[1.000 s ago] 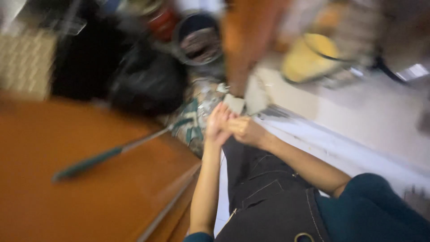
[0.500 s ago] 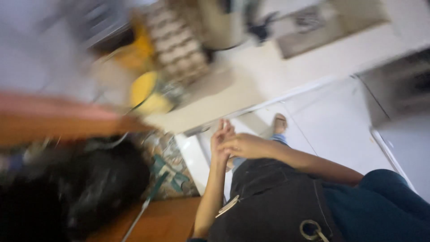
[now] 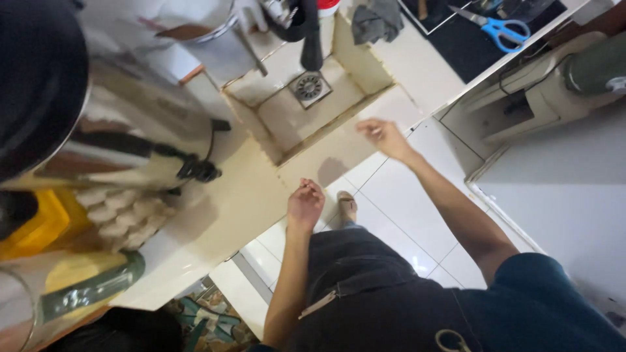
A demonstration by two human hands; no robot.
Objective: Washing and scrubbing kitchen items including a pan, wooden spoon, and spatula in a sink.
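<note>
Right hand: empty, fingers loosely spread, over the counter edge beside the sink. Left hand: empty, fingers curled, near the counter.

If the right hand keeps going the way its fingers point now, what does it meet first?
Probably the cream counter edge in front of the sunken tiled basin; the right hand looks empty, and depth is unclear.

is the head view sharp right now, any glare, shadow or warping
Head view: mostly sharp around the right hand and left hand; the dark pan and glass jar at the left edge look soft and stretched; a soft shadow lies on the counter by the left hand; faint glare on the floor tiles.
</note>
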